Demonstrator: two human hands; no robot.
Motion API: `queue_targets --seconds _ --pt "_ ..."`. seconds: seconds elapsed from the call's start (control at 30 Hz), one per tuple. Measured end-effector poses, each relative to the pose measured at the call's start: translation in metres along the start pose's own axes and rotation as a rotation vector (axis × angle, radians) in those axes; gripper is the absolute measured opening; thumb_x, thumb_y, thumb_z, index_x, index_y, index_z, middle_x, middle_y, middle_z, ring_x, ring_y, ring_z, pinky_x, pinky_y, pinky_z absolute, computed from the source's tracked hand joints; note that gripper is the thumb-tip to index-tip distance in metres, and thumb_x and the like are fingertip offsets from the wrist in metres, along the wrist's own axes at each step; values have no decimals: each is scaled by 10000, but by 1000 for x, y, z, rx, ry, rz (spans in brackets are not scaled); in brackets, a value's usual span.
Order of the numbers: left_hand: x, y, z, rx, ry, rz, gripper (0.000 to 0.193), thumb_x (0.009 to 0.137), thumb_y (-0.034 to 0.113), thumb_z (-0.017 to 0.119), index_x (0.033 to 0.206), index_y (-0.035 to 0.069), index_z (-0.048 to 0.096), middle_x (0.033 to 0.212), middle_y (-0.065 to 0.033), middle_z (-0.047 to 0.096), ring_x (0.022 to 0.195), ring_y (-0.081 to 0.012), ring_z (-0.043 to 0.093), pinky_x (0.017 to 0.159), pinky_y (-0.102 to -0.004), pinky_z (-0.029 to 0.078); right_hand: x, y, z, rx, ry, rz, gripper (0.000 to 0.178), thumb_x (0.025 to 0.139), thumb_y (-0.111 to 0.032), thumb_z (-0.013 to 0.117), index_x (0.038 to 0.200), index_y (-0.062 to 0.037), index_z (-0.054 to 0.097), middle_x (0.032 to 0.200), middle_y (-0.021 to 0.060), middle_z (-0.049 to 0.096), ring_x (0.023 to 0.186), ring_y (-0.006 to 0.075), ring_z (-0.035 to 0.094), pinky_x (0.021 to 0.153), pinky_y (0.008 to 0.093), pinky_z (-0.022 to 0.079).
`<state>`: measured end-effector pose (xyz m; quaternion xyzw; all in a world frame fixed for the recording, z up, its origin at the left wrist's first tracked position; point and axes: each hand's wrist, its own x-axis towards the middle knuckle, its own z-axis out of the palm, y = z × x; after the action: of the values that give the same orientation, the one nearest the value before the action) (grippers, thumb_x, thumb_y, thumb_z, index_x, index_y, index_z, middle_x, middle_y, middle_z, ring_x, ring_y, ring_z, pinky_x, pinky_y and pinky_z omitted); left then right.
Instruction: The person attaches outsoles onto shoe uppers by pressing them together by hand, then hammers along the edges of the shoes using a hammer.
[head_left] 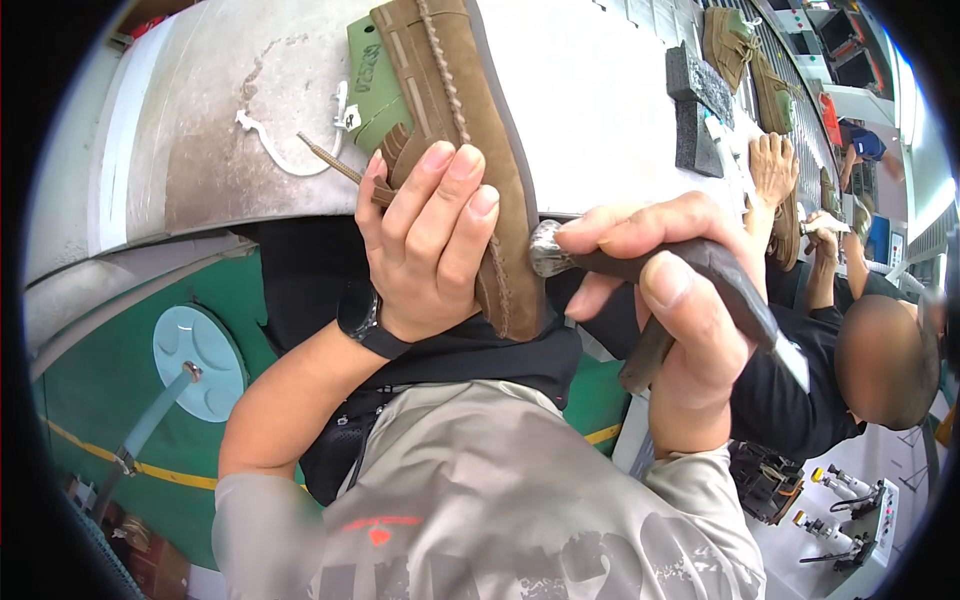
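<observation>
My left hand point(430, 230) wraps round a brown suede shoe point(512, 180), which is tilted up at the near edge of the white worktable point(600, 110). Inside the shoe sits a green shoe last point(375, 95), and a loose lace end point(328, 157) sticks out beside my fingers. My right hand point(695, 290) grips a dark hammer point(725, 268). Its round, shiny face is close against the shoe's sole edge; whether they touch I cannot tell. The hammer's thin, pale end points away to the lower right. Part of the handle is hidden by my fingers.
On the table to the right lie two dark blocks point(697, 140). More shoes point(730, 48) stand on a roller rack behind. A co-worker's hand point(772, 170) and dark-sleeved body point(790, 400) are close on my right. A blue round stool point(198, 360) is at lower left.
</observation>
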<state>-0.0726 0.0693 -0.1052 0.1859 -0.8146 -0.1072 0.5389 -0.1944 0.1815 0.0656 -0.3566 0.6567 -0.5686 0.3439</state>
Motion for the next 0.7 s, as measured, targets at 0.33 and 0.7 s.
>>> queue_targets --seconds 0.33,0.7 --pt "-14 -1 15 -17 99 -16 427 986 84 658 1378 133 496 1426 -119 588 1353 -311 575 1198 -613 330 35 -8 5 152 104 -156 227 999 -159 583 1044 55 642 1016 243 709 649 140 623 618 240 531" --pt "-10 -12 1 86 -75 144 771 924 427 787 1455 45 378 1444 -190 480 1370 -381 507 1196 -634 343 82 -31 -3 36 71 -286 365 1101 -238 458 1013 38 680 1115 206 717 579 99 517 550 236 433"
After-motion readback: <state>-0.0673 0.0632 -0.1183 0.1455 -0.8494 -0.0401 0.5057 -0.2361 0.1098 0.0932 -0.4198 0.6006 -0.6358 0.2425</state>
